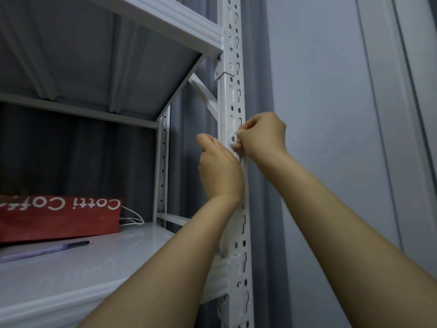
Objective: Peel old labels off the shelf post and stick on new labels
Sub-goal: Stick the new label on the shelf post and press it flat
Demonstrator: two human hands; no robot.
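The right hand (261,136) is curled against the front face of the white perforated metal shelf post (233,95), its fingertips (238,141) pinched together on a small pale label with a trace of blue (231,145) stuck to the post between two of its slots; how much of that label is lifted is too small to tell. The left hand (218,166) presses against the post's left side just below and beside the right one, thumb up along the edge and fingers wrapped behind the metal, so it is closed around the post itself. The two hands nearly touch across the post.

Both bare forearms reach up from the lower edge of the view. Left of the post, a white metal shelf board (71,268) carries a slim purple pen (45,250) lying flat near its front, and behind that a red paper bag with white lettering (59,218) on its side, white cord handles trailing to its right. Another white shelf board (151,22) joins the post above the hands. Grey curtains hang behind the rack, and a pale wall runs along the right
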